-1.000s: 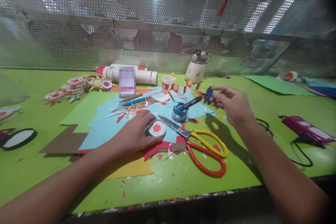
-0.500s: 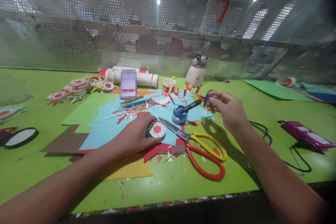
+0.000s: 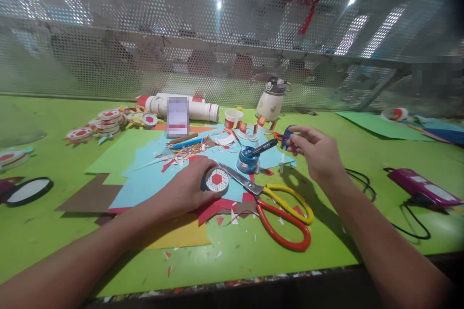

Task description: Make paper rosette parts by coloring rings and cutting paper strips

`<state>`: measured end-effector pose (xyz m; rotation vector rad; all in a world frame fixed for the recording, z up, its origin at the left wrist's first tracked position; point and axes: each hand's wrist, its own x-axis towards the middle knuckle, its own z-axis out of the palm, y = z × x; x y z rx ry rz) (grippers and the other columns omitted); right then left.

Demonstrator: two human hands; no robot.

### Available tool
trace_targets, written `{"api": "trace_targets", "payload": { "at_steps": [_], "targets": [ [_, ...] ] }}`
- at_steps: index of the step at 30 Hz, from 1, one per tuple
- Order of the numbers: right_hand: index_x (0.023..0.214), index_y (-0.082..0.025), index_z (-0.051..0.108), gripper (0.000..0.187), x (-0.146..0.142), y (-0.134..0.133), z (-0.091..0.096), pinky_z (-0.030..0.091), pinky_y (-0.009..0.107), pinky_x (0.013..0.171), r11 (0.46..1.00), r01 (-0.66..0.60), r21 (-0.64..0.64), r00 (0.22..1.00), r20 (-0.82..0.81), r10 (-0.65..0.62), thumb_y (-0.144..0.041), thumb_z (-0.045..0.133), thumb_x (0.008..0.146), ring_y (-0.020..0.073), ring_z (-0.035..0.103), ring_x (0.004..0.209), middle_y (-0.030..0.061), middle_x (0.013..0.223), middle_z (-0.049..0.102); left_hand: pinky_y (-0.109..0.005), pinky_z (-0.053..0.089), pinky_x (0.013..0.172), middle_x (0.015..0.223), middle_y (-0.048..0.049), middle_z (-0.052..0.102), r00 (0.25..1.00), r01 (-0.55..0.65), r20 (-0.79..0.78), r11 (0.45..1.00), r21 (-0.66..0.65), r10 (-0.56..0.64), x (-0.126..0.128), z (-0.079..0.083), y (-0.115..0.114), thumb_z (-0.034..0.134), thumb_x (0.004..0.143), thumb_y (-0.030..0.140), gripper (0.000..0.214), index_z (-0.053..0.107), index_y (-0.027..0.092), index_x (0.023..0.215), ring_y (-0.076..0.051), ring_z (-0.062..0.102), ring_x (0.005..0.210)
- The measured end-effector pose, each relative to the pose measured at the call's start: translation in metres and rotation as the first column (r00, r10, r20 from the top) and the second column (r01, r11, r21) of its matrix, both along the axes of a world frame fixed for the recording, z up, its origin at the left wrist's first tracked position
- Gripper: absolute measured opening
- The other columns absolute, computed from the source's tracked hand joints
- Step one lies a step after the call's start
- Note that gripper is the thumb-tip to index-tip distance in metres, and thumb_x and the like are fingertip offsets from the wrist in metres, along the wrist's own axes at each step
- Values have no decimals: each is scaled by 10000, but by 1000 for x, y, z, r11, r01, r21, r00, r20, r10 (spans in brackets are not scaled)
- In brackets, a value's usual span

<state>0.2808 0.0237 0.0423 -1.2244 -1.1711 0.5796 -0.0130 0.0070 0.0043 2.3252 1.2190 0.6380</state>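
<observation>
My left hand (image 3: 184, 186) rests on the coloured paper sheets (image 3: 145, 174) and grips a small round piece with a red hexagon on its white face (image 3: 217, 179). My right hand (image 3: 314, 152) is raised above the table, its fingers pinching a small blue tool with a thin clear tip pointing down (image 3: 284, 145). Just left of that tool stands a small blue pot (image 3: 247, 160) with a dark pen-like stick (image 3: 264, 147) leaning in it. Large scissors with red and yellow handles (image 3: 279, 210) lie between my hands.
Stacks of red-and-white round pieces (image 3: 105, 123) lie at the back left beside a white tube (image 3: 197, 107). A white bottle (image 3: 271, 99) and paper cup (image 3: 232, 117) stand behind. A magenta device with black cable (image 3: 422, 188) lies right. A perforated metal screen (image 3: 232, 48) closes the far side.
My right hand with the blue tool has drifted slightly left and lower, toward the blue pot. The left hand has stayed on the round piece.
</observation>
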Motion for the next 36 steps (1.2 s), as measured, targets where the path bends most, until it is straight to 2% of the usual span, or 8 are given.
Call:
{"api": "trace_targets", "payload": {
  "at_steps": [18,25,31,36],
  "targets": [
    [815,-161,666,169,-2,1,-2,424,247,466,1000,-21,-9,1000,18,21,-205,661,652,112,554,487,-20,576,626,-394,459,784,1065,-84,577,1000,-25,-4,998,-50,25,0,1,0,683,696,465,485,522,201,1069,-256,551,933],
    [812,-173,675,177,1,3,-6,501,301,602,1000,-6,-6,999,31,6,-235,679,646,130,598,561,-11,641,645,-399,463,772,1060,-86,589,1000,-15,-3,998,-62,15,-1,1,0,677,700,478,466,533,213,1056,-263,561,928],
    [810,-181,679,171,3,3,-6,508,316,634,1000,-2,-3,999,52,2,-243,681,651,140,608,581,-12,654,650,-388,469,744,1020,-75,603,1000,2,8,996,-94,-2,-1,1,-1,664,713,488,447,541,217,1046,-248,570,886],
    [797,-179,687,149,2,2,-5,518,310,635,1000,20,1,999,34,-20,-218,681,653,135,609,572,-9,646,661,-392,466,771,1067,-77,597,1000,8,5,995,-95,-8,-1,1,-1,678,705,486,483,522,218,1075,-257,564,931]
  ]
}}
